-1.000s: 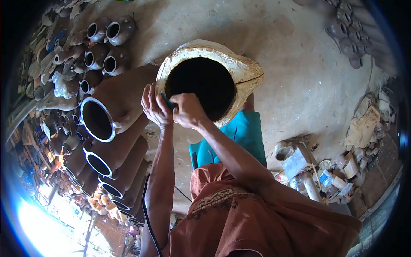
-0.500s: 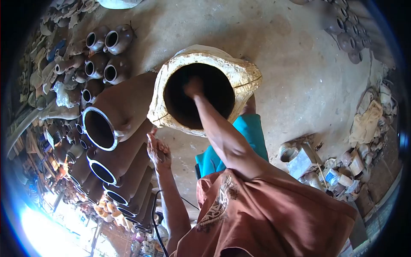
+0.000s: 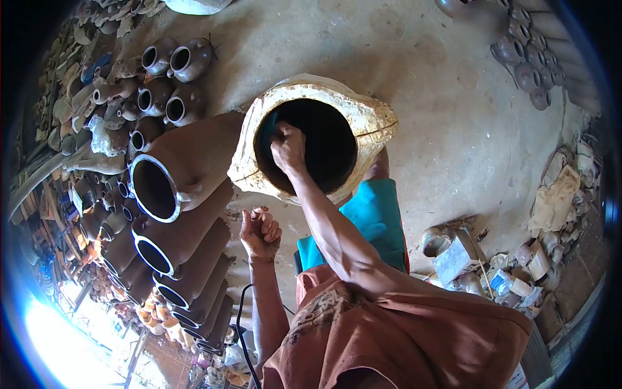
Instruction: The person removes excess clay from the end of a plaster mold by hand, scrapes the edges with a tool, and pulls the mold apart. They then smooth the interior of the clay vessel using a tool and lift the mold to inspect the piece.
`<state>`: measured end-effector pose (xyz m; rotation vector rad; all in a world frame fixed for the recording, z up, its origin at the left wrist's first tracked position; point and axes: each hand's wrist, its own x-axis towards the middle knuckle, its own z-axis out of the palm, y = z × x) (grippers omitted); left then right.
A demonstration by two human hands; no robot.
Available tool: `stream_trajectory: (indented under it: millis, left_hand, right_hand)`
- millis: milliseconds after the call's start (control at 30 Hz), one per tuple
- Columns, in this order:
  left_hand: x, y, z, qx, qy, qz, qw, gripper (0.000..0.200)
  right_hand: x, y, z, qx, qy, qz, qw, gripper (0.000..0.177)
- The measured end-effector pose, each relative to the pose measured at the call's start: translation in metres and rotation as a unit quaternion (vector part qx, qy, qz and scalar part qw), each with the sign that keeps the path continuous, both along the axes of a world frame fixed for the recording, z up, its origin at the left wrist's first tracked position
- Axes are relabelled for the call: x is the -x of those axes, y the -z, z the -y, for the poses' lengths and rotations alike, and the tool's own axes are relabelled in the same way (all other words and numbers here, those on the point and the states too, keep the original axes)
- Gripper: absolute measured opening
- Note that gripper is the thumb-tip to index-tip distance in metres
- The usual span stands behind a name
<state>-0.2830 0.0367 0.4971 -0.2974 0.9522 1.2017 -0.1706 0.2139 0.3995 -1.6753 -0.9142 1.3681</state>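
A large, rounded vessel or mould [image 3: 376,123], cream-coloured with a rough rim and seam lines on both sides, stands in front of me with its wide dark mouth facing up. My right hand [image 3: 288,148] is inside the mouth, near the left inner wall, its fingers closed. Something teal [image 3: 269,122] shows at those fingers; its kind is not clear. My left hand [image 3: 261,233] hangs below the rim on the left, apart from the vessel. Its fingers are loosely curled with the thumb apart, and nothing is in them. The vessel's inside bottom is hidden in shadow.
Long brown clay jars [image 3: 155,188] lie stacked on their sides at my left, close to my left hand. Small round pots [image 3: 188,59] stand behind them. More pots [image 3: 528,74] are at the far right. Buckets and scraps [image 3: 457,259] lie on the floor at right.
My right hand has come up towards the mouth of the vessel, so the teal thing now shows. My left hand has shifted slightly right and down, its fingers curling.
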Motion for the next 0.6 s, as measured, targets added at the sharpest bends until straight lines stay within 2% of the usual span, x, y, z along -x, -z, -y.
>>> stream_trajectory:
  millis: [33, 100, 167, 233, 300, 367, 467, 533, 567, 600]
  left_hand:
    - [-0.001, 0.002, 0.002, 0.0, -0.002, 0.001, 1.0, 0.058]
    - [-0.001, 0.008, 0.006, -0.009, -0.008, 0.014, 1.0, 0.055]
    - [0.001, 0.016, 0.013, 0.002, -0.011, 0.01, 1.0, 0.054]
    - [0.006, 0.009, 0.016, 0.014, -0.012, -0.006, 1.0, 0.053]
    - [0.009, 0.0, 0.018, 0.049, 0.006, -0.058, 0.997, 0.052]
    - [0.013, -0.006, 0.023, 0.077, 0.018, -0.102, 0.992, 0.051]
    - [0.016, 0.0, 0.031, 0.122, 0.024, -0.171, 0.977, 0.045]
    - [0.015, 0.003, 0.035, 0.138, 0.013, -0.198, 0.97, 0.04]
    - [0.012, 0.008, 0.034, 0.133, 0.018, -0.238, 0.962, 0.037]
    - [0.01, 0.013, 0.032, 0.128, 0.021, -0.278, 0.952, 0.033]
  right_hand:
    - [-0.001, -0.01, 0.001, -0.05, -0.017, 0.052, 0.997, 0.011]
    - [-0.008, -0.038, 0.012, -0.091, -0.054, 0.013, 0.994, 0.007]
    - [-0.03, -0.062, 0.02, -0.126, -0.15, -0.009, 0.981, 0.004]
    - [-0.042, -0.068, 0.021, -0.212, -0.134, 0.013, 0.968, 0.004]
    - [-0.046, -0.052, 0.01, -0.065, -0.043, 0.097, 0.992, 0.005]
    - [-0.039, -0.008, -0.006, 0.039, -0.075, 0.115, 0.99, 0.018]
    - [-0.004, 0.048, -0.013, -0.014, -0.078, 0.158, 0.984, 0.026]
    - [0.017, 0.046, -0.016, -0.026, 0.069, 0.086, 0.994, 0.025]
    - [0.016, 0.045, -0.009, -0.027, 0.061, 0.088, 0.994, 0.025]
    - [0.008, 0.011, -0.007, -0.012, 0.026, 0.065, 0.997, 0.022]
